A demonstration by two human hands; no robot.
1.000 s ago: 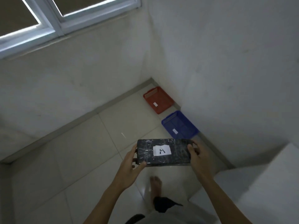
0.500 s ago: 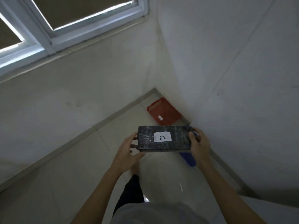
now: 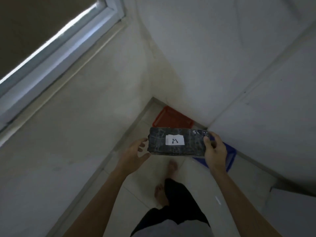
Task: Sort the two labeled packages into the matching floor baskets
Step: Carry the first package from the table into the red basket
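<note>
A flat black wrapped package point(image 3: 191, 147) with a white paper label point(image 3: 175, 139) is held level in front of me. My right hand point(image 3: 214, 152) grips its right end, thumb on top. My left hand point(image 3: 134, 155) hovers at the package's left end with fingers spread, apart from it or barely touching. Beyond the package, a red basket point(image 3: 171, 119) sits on the floor in the room corner. A blue basket point(image 3: 230, 157) lies under my right hand, mostly hidden. Only one package is in view.
White walls meet in a corner just behind the baskets. A window point(image 3: 51, 40) runs along the upper left wall. My bare feet point(image 3: 171, 168) stand on the pale tiled floor close to the baskets. A white ledge point(image 3: 290, 207) sits low on the right.
I have walked closer to the corner and the baskets. My left hand has opened and come off the package's left end. My right hand still holds it.
</note>
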